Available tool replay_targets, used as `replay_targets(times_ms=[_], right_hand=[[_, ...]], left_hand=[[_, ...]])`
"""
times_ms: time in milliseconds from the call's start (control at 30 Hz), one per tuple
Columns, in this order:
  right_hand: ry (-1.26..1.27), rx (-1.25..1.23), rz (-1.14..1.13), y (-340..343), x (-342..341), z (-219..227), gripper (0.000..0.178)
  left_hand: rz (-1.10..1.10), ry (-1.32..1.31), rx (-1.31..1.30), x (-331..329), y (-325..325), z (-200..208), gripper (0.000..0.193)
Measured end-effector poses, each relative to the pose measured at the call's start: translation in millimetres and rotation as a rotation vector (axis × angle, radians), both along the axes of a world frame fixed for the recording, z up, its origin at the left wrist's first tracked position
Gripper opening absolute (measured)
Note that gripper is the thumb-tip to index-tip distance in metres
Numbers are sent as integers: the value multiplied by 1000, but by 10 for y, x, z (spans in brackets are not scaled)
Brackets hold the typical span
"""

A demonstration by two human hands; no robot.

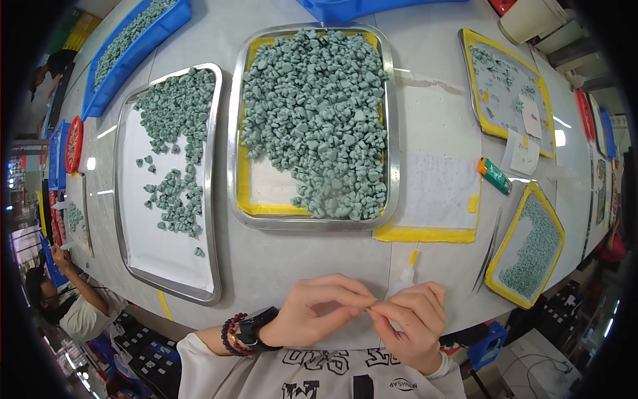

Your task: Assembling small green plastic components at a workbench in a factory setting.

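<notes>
At the table's front edge my left hand [327, 308] and my right hand [411, 318] meet, thumbs and forefingers pinched together at the tips. Whatever lies between those fingertips is too small or hidden to make out. Just beyond the right hand lies a small white glue bottle [407, 274] with a yellow tip, partly covered by the fingers. Straight ahead stands a metal tray [234, 166] lined in yellow, heaped with small grey-green pieces [319, 120]. To its left, another metal tray [216, 253] with a white lining holds more such pieces [174, 120], some loosely scattered.
Right of the middle tray lies a yellow-edged sheet [432, 193]. Further right are tweezers [490, 249], a green and orange box [494, 175], a yellow-rimmed tray of tiny pieces [531, 246] and another yellow-rimmed tray [475, 100]. A blue bin [100, 100] stands far left; a person [86, 306] sits at left.
</notes>
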State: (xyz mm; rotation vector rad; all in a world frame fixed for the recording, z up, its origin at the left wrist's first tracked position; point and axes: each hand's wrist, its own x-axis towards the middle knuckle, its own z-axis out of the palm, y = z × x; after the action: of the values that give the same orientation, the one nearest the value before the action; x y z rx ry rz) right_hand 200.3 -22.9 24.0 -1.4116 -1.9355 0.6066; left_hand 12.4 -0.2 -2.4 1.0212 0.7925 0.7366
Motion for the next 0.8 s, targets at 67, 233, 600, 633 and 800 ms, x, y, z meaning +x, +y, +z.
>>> replay_targets(times_ms=[67,233,600,633,800], right_hand=[[6,8,-4,-18,-8,-5,23],[48,-5,6,-10,-23,-18,21],[-121,-147,-56,-10,443,117,48],[-211,-171,27,21,402,105,54],[-303,-146,205,21,373,-66,65]], left_hand=[[4,3,3,17,-5,17,29],[33,32,55,-11,-7,72,29],[436,1267,778,-973,310,455,30],[458,1323,823,-962,346,470,30],[312,1043,927,-381,698,190,21]])
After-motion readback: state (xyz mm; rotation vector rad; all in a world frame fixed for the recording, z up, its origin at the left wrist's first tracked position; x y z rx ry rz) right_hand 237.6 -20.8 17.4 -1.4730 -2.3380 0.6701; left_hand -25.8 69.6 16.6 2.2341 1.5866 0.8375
